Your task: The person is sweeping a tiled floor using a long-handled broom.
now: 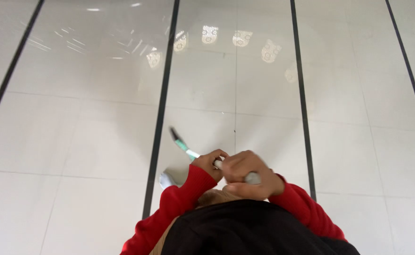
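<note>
Head view is looking down at a glossy white tiled floor point(75, 141) with thin black lines, where the left hand point(209, 163) in a red sleeve is closing around a slim pole point(184, 145) with a green and white part. Just beside it the right hand point(247, 174) is gripping the grey end of the same pole, both hands close together.

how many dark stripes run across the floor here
4. One at far left, one left of the hands, one right of them, one at far right. More may lie outside view.
</note>
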